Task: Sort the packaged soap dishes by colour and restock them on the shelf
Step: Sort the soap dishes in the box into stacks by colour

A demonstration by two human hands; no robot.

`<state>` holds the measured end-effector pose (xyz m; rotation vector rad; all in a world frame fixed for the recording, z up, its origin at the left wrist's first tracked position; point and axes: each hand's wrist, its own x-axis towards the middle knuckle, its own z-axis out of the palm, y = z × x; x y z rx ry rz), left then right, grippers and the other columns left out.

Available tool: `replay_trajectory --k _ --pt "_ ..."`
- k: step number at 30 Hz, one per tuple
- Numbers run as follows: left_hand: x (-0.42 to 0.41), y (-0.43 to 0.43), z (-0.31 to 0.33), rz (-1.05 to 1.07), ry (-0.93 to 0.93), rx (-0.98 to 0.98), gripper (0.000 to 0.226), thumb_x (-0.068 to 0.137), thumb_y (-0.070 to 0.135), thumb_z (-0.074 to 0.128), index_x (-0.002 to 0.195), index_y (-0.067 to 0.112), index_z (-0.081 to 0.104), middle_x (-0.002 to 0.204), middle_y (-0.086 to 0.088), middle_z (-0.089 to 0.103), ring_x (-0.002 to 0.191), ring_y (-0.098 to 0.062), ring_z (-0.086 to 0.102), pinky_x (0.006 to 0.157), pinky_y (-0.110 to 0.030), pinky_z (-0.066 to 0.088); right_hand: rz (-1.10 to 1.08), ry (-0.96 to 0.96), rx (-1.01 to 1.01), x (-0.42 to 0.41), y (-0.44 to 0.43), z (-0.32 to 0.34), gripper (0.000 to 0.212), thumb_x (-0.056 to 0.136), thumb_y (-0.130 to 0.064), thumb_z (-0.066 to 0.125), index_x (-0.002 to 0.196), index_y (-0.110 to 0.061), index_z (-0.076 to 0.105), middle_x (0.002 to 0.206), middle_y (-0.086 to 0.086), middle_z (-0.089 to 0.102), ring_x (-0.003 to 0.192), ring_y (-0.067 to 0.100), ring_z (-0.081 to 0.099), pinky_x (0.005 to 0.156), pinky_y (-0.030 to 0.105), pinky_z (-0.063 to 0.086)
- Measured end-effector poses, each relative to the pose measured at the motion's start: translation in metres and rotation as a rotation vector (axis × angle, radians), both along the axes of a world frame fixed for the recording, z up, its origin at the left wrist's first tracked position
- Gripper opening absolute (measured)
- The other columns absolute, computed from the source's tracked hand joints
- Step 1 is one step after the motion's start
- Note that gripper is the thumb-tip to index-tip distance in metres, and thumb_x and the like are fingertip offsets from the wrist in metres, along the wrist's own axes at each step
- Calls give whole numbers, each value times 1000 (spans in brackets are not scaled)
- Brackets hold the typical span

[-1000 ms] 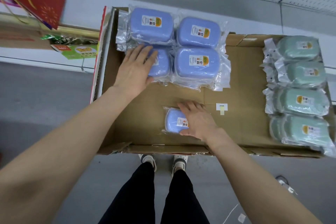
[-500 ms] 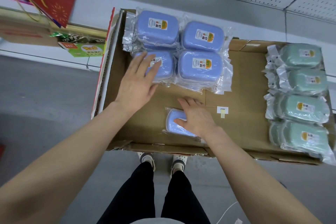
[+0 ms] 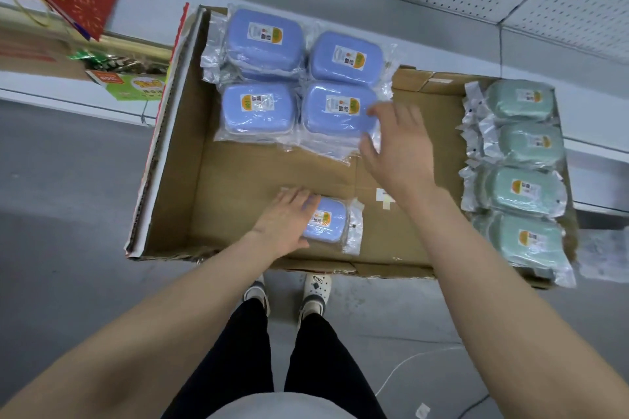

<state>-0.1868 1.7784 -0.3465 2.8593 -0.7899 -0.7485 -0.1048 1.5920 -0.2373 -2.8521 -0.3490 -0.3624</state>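
I judge sorting nearly complete: blue stacks [image 3: 335, 61] and green row [image 3: 522, 187] grouped. Left hand [image 3: 284, 221] lies, apparently flat-fingered, on loose blue dish [image 3: 328, 223]; right hand [image 3: 403, 150] spread, empty. Shelving remains.

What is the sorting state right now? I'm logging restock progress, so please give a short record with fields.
blue group: four blue stacks in a two-by-two block, far left of the cardboard tray
green group: four green packs in a column along the tray's right edge
stray: one blue soap dish near the front edge
left hand: laid over the stray dish's left end; grip unclear
right hand: fingers spread, beside the near-right blue stack
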Motion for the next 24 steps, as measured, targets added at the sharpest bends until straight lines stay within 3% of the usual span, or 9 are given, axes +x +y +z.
replay_trajectory --k 2,4,7,12,14,16,19,21,24 --pt "0 -5 -3 17 -46 18 91 79 40 73 149 13 23 149 -11 33 137 -30 31 116 -40 20 137 189 -99 28 4 0 63 81 -37 66 135 -10 49 134 13 51 125 34 45 101 40 39" --pt "0 0 -1 46 -65 11 86 79 32 73 148 13 26 145 -9 38 131 -30 37 113 -39 24 215 351 -225 49 11 -4 85 77 -46 72 146 -13 37 146 13 40 137 33 34 110 46 31" --pt "-4 20 3 95 -83 11 79 81 12 66 149 13 27 148 -10 36 135 -32 33 115 -40 21 251 346 -290 58 15 -8 86 75 -39 75 147 -16 35 143 12 42 135 32 35 108 43 25" --pt "-7 51 11 241 -32 122 75 87 -1 50 152 23 21 158 0 18 147 -29 11 115 -40 25 276 190 -74 18 -5 -3 86 67 -39 76 142 -13 43 132 14 49 119 36 48 100 43 33" --pt "-10 46 13 337 -73 136 75 85 4 55 149 29 25 157 1 20 141 -31 21 107 -39 37 272 194 -10 -15 -23 -15 88 68 -43 74 143 -12 42 130 14 50 117 34 48 96 43 36" --pt "-17 29 12 426 -99 174 66 89 28 54 148 34 24 155 1 22 126 -32 33 95 -40 43 222 263 -11 -52 -44 -36 87 70 -47 72 144 -12 41 128 12 51 113 32 50 92 43 39" --pt "-23 1 5 512 -34 224 60 94 61 33 149 42 18 159 1 12 128 -40 27 95 -49 42 107 404 -116 -88 -66 -72 86 68 -48 76 140 -13 45 123 11 53 108 33 52 87 43 41" --pt "-19 -9 1 509 -25 230 55 94 67 27 143 43 31 160 0 9 132 -42 22 95 -52 41 35 464 -169 -93 -73 -89 86 69 -47 78 140 -11 45 123 13 54 107 35 53 89 43 41" --pt "-12 -13 -3 338 -87 47 39 92 59 47 111 31 66 158 -2 21 140 -39 18 104 -54 35 -10 550 -193 -90 -76 -105 90 73 -47 77 146 -12 37 130 13 49 116 35 49 100 45 37"
